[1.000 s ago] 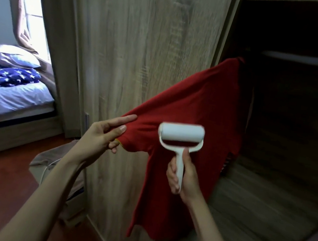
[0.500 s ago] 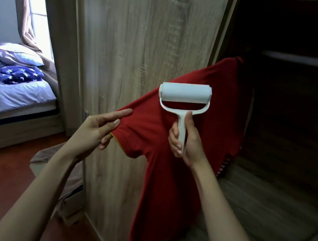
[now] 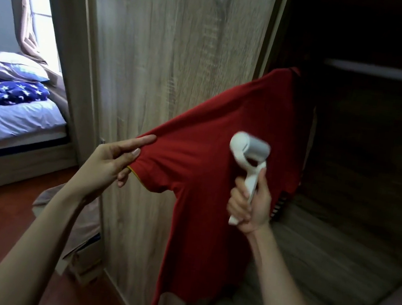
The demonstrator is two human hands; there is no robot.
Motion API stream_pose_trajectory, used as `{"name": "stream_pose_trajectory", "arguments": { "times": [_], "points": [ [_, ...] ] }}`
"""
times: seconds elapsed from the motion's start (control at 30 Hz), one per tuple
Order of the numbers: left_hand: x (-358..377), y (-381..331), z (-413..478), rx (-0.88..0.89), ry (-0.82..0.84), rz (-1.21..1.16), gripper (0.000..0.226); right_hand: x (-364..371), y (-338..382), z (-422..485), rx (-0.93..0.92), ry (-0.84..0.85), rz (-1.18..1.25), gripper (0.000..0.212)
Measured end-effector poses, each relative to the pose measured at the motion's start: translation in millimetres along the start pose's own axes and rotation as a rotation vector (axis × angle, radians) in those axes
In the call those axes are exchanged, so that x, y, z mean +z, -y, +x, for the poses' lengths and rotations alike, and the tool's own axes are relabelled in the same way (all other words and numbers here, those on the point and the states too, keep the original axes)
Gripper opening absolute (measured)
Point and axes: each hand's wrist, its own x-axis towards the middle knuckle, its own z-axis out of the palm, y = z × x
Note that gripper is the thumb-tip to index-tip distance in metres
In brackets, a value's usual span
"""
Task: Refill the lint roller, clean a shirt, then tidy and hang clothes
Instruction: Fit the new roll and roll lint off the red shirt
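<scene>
My right grip [image 3: 249,206] is curled tight round the white handle of the lint roller [image 3: 248,149]. Its roll is tilted and sits in front of the chest of the red shirt [image 3: 199,173], and I cannot tell whether it touches the cloth. My left grip [image 3: 107,162] pinches the sleeve hem between thumb and fingers, forefinger straight along the top edge, holding the sleeve out sideways. The shirt hangs at the edge of the open wardrobe, before the wooden door [image 3: 171,43]. Off to the left, a bed [image 3: 16,122] carries a pillow [image 3: 14,67] and a blue starred blanket [image 3: 10,92]
</scene>
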Motion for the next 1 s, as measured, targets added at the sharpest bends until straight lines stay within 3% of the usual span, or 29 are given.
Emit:
{"name": "stream_pose_trajectory", "arguments": {
  "times": [0.1, 0.27, 0.37, 0.5, 0.73, 0.9, 1.0],
  "points": [
    [1, -1, 0, 0.0, -0.001, -0.016, 0.034, -20, -14, -10, 0.036, 0.033, 0.068, 0.063],
    [0, -1, 3, -0.015, 0.023, -0.114, 0.048, 3, 83, 31, -0.083, 0.044, -0.083, 0.064],
    [0, -3, -1, -0.011, 0.026, -0.04, 0.05, -17, 58, 30, -0.003, 0.153, 0.06, 0.061],
    [1, -4, -7, -0.017, 0.005, 0.05, 0.046, -50, -2, 0, 0.036, -0.012, 0.048, 0.06],
    [2, -12, -8, -0.022, 0.021, 0.123, 0.045, -33, 109, 49, -0.253, -0.126, -0.051, 0.061],
    [5, -10, -8, -0.031, 0.014, 0.127, 0.045, -87, 12, 18, -0.084, -0.149, 0.092, 0.059],
    [6, -11, -8, -0.037, 0.017, 0.128, 0.045, -95, -8, 3, -0.09, -0.186, 0.106, 0.057]
  ]
}}
